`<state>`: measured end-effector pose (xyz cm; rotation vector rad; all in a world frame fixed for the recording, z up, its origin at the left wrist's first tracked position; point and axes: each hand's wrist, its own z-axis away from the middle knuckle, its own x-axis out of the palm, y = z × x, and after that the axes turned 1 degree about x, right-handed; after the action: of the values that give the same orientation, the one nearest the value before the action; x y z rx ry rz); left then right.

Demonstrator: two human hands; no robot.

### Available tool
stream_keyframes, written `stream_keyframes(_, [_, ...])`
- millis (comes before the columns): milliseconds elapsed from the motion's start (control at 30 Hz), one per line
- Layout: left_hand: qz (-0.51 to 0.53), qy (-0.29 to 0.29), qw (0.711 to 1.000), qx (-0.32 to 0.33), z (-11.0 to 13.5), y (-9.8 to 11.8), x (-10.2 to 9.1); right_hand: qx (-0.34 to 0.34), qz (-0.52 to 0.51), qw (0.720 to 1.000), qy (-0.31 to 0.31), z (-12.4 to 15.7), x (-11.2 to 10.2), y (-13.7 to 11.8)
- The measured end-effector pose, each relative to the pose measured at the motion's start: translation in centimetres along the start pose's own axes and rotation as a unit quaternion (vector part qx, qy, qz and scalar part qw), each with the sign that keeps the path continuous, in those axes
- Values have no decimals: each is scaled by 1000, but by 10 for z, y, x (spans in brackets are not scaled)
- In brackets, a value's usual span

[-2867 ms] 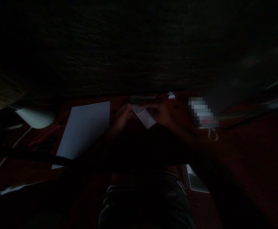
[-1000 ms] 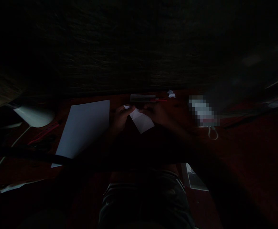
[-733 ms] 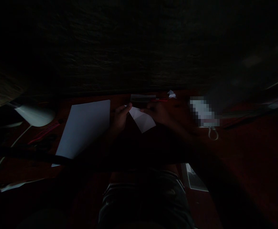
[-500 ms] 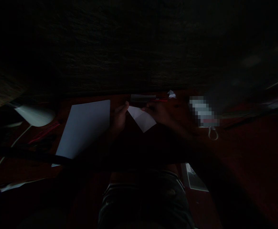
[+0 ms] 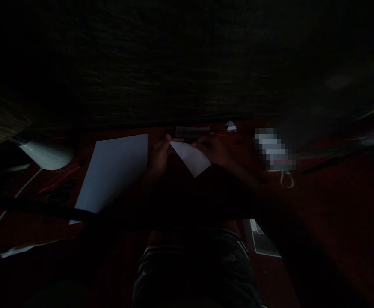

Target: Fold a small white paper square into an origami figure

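Note:
In the dim middle of the view I hold a folded sheet of white paper (image 5: 190,158), its lower corner pointing toward me. My left hand (image 5: 160,156) pinches the paper's left tip, thumb upward. On the upper right edge, my right hand (image 5: 214,150) grips the paper with thumb and fingers closed. Shadow hides most of the right fingers. Faint crease lines run across the paper.
Left of my hands lies a large white sheet or stack of paper (image 5: 116,171). A white lamp-like cone (image 5: 47,155) with a cord stands further left. Behind my hands are a ruler-like strip (image 5: 191,131) and a small folded paper piece (image 5: 230,126). A blurred-out pale object (image 5: 272,147) lies right.
The folded paper has tilted slightly, its left tip shifting a little left and its lower corner a little right. Both hands keep hold of it.

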<state>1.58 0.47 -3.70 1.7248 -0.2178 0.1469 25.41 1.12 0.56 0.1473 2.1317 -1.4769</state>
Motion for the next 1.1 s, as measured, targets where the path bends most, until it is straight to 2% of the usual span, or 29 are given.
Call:
stream_keyframes(67, [27, -24, 999, 5, 1, 9, 3, 3, -11, 1000, 6, 0, 1, 1])
stream_keyframes(200, [58, -109, 992, -16, 3, 23, 4, 20, -43, 999, 1, -1, 2, 2])
stream_keyframes(367, [80, -137, 987, -36, 3, 23, 2, 43, -77, 996, -12, -1, 2, 2])
stream_keyframes(533, [83, -122, 989, -23, 1, 17, 3, 38, -82, 996, 0, -1, 2, 3])
stream_keyframes(733, [54, -64, 996, -7, -4, 2, 1, -14, -112, 993, -38, 0, 8, 3])
stream_keyframes(867, [14, -29, 999, -27, -1, -1, 1, 4, -51, 998, -31, -1, 8, 7])
stream_keyframes(1000, [-36, -45, 997, -51, 5, 3, 5, 10, 6, 1000, 2, -1, 5, 4])
stream_keyframes(1100, [-69, -43, 996, -45, 7, 5, 7, -6, 18, 1000, 3, 1, 5, -2])
